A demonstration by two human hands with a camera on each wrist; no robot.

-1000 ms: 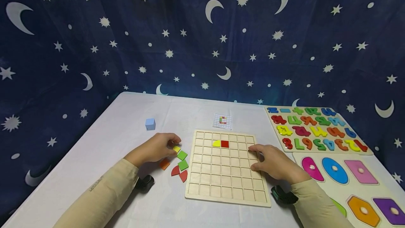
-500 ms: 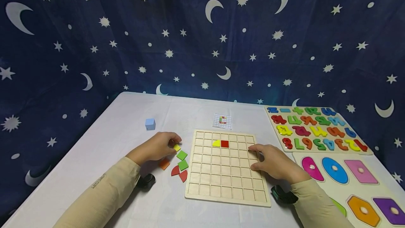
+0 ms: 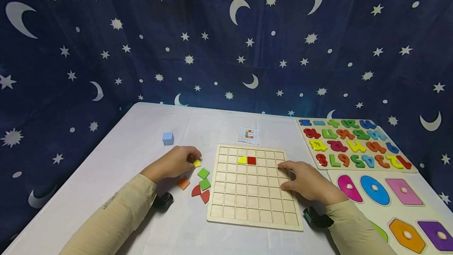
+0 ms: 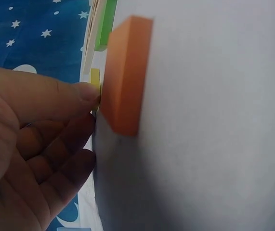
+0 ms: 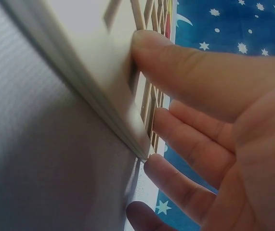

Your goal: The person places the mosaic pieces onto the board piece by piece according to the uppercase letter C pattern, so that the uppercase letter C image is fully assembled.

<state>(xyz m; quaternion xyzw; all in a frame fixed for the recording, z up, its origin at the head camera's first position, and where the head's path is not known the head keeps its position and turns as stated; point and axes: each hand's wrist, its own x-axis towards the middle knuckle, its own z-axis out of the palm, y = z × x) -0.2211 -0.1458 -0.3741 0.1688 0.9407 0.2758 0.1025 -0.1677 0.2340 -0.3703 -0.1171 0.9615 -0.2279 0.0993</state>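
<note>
A wooden grid board (image 3: 253,207) lies on the white table (image 3: 134,141), with a yellow quarter-round piece (image 3: 242,160) and a red square (image 3: 251,161) in its second row. My left hand (image 3: 177,163) pinches a small yellow tile (image 3: 196,163) (image 4: 95,83) left of the board. Below it lie an orange tile (image 3: 183,183) (image 4: 125,77), two green tiles (image 3: 203,179) and two red quarter pieces (image 3: 200,193). My right hand (image 3: 304,180) (image 5: 209,110) rests with straight fingers on the board's right edge (image 5: 103,86).
A pattern card (image 3: 249,135) lies behind the board and a light blue cube (image 3: 168,138) sits at the back left. A number puzzle (image 3: 350,146) and a shape puzzle (image 3: 396,204) fill the right side. A starry blue cloth (image 3: 226,38) hangs behind.
My left hand has lifted the yellow tile slightly up and away from the green tiles. The right hand has not moved.
</note>
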